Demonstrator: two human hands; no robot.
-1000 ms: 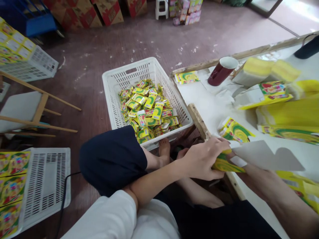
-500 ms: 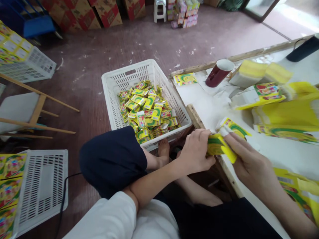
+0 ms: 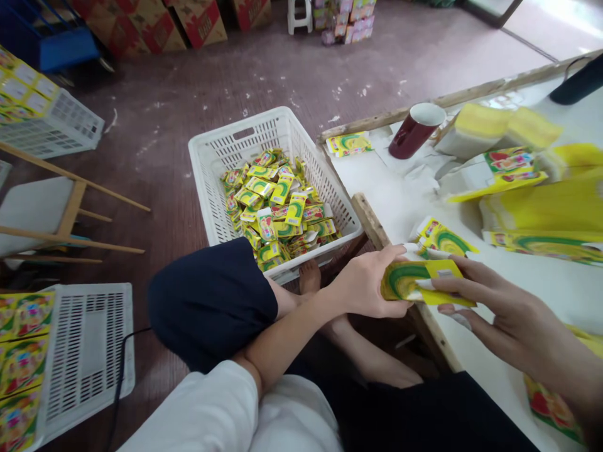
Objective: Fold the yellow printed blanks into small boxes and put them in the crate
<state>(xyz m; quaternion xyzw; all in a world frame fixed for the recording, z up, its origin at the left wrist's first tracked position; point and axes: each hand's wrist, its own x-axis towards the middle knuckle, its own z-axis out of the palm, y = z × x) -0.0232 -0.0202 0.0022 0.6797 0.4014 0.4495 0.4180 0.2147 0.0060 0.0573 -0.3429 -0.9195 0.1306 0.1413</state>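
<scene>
A small yellow-and-green cardboard box is held between my two hands above the table's edge. My left hand is wrapped around the box's left end. On its right end, my right hand pinches the yellow flap with white-covered fingertips. Just behind my fingers, another yellow carton lies on the white table. The white plastic basket, left of the table, holds a heap of small yellow packets. Whether anything is inside the held box is hidden.
On the table stand a maroon mug and stacks of flat yellow cartons. A wooden rail runs along its edge. To my left are a chair and a crate with yellow boxes. Cardboard cartons line the back.
My right hand has shifted slightly right and turned, its fingers now extended along the box. The box has swung flatter, showing more of its face and flap. My left hand keeps its hold.
</scene>
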